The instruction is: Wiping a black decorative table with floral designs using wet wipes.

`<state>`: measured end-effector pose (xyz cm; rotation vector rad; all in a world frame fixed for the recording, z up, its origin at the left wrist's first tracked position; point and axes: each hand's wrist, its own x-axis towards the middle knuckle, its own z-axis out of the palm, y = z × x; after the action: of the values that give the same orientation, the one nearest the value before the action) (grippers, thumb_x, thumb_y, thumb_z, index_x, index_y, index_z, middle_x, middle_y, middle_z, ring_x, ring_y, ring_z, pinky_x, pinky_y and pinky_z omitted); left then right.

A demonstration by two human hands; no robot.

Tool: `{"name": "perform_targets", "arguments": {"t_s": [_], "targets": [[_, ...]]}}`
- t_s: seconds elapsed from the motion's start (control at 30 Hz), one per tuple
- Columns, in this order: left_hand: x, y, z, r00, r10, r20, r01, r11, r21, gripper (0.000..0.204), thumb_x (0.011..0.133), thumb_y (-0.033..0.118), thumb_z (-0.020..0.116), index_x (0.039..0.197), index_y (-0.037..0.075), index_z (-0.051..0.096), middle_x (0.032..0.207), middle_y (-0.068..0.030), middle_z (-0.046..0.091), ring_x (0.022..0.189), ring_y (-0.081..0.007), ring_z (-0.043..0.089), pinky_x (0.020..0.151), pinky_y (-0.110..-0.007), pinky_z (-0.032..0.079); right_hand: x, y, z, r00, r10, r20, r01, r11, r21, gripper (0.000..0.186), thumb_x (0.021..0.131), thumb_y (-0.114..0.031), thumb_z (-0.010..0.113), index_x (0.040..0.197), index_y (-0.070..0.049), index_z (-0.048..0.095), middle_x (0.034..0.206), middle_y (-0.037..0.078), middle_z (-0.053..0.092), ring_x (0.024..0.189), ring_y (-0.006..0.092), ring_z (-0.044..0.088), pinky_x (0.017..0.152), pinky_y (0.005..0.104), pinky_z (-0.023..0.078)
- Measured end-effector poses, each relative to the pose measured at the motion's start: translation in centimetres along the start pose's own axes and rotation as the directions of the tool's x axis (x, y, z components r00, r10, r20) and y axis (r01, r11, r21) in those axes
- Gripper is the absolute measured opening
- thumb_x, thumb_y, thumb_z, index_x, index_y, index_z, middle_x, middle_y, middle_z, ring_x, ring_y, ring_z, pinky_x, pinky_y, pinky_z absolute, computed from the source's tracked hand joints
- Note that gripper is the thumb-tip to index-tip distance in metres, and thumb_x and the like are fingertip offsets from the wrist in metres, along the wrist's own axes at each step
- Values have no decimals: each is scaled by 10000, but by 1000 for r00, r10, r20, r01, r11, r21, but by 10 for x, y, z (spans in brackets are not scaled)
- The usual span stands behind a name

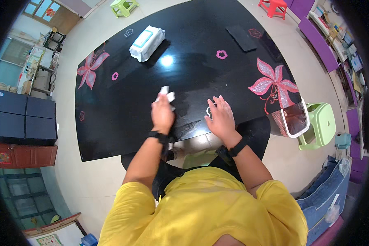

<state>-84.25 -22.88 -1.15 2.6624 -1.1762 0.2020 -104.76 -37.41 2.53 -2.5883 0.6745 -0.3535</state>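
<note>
A crumpled white wipe (169,96) is pressed against the glossy black table (123,106) by my left hand (162,114), whose fingers are closed over it. Damp streaks show on the tabletop beside the wipe. My right hand (222,119) rests at the near edge of the table with its fingers stretched out, holding nothing. Farther off on the left lies a white and blue pack of wipes (147,43). A flat black rectangular object (240,38) lies at the far right of the tabletop.
A lined waste bin (297,119) stands against the table's right edge, with a green stool (319,124) beyond it. Another green stool (124,7) and a red stool (273,7) are past the far side. A blue denim-covered seat (324,201) is at the lower right.
</note>
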Motion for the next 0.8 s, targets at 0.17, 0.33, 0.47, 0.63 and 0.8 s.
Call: {"name": "perform_targets", "arguments": {"t_s": [0.17, 0.33, 0.47, 0.63, 0.8], "targets": [[37, 117, 17, 972, 236, 13, -229, 954, -194, 397, 790, 24, 535, 1184, 4, 583, 1284, -192, 544, 987, -334, 558, 883, -386, 467, -5, 2, -18, 998, 40, -48, -42, 999, -29, 594, 782, -221, 652, 1311, -28, 461, 1385, 177, 413, 1345, 347, 316, 1109, 457, 248], [66, 121, 25, 954, 287, -92, -255, 606, -753, 439, 739, -122, 432, 1115, -9, 628, 1125, -223, 630, 1101, -325, 597, 1010, -327, 403, -9, 0, -33, 993, 75, -92, -78, 997, -29, 627, 765, -196, 674, 1323, -27, 445, 1378, 180, 414, 1333, 358, 327, 1106, 453, 252], [52, 31, -37, 986, 135, 98, -6, 620, -785, 362, 839, -84, 453, 1149, 1, 617, 1133, -114, 657, 1028, -172, 609, 920, -284, 441, -13, 6, -28, 993, 54, -104, -55, 999, 1, 604, 769, -196, 668, 1310, -23, 463, 1369, 188, 424, 1333, 360, 326, 1107, 453, 250], [-30, -121, -49, 994, -11, 108, 41, 958, -285, 371, 832, -34, 467, 1173, 18, 603, 1210, -230, 580, 1113, -365, 571, 954, -385, 449, -9, 1, -15, 998, -14, -57, 17, 999, 38, 586, 784, -212, 645, 1309, -23, 467, 1371, 186, 423, 1340, 353, 318, 1111, 458, 245], [-68, -40, -40, 985, 27, 169, -44, 994, 101, 419, 879, 47, 471, 1297, 5, 466, 1317, -227, 489, 976, -372, 556, 829, -429, 502, -9, 1, -9, 1000, 0, -31, 2, 999, 40, 591, 783, -212, 650, 1312, -24, 465, 1377, 177, 421, 1350, 346, 307, 1114, 457, 241]]}}
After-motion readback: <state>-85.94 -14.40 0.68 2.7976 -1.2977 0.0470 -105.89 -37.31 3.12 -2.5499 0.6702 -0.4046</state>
